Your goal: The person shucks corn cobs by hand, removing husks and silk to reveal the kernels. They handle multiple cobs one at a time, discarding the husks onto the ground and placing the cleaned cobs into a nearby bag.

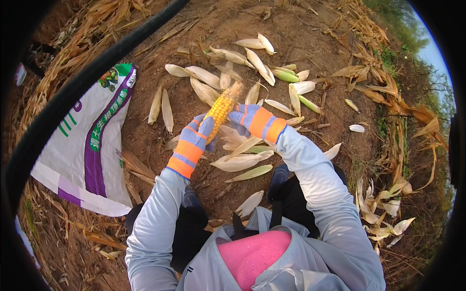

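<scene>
A bare ear of yellow corn (219,110) is tilted in front of me, its tip with dry silk pointing up and to the right. My left hand (194,142), in a purple and orange knit glove, grips its lower part. At the right side of the ear is my right hand (256,122), gloved the same way, with its fingers bent. Whether those fingertips pinch anything cannot be made out. Below the hands lie loose pale corn husks (242,162), and more husks (207,76) are scattered on the soil beyond the ear.
A white and purple woven sack (74,160) bearing writing lies to the left. Dry corn stalks (87,34) are heaped at the upper left, with more stalks (398,145) along the right. A dark strap (91,65) crosses the view. My shoes (278,178) stand on brown soil (302,32).
</scene>
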Motion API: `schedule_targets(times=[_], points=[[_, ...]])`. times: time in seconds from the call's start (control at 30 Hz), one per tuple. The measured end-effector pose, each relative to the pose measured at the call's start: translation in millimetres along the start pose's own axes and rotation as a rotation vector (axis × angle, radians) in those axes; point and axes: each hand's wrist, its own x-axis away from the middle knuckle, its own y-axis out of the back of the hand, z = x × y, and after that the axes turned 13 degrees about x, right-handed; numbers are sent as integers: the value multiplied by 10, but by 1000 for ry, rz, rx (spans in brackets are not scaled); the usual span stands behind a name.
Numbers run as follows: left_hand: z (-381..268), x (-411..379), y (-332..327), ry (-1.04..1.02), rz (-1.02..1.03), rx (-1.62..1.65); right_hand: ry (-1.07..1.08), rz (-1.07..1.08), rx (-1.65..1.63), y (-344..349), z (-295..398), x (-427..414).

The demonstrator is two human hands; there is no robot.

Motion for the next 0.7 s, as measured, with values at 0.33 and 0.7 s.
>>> schedule_targets(times=[0.33,0.7], points=[[-75,28,29,185,106,173,-19,-306,-485,162,-276,-112],[-181,24,97,501,116,628,120,131,131,185,-149,89]])
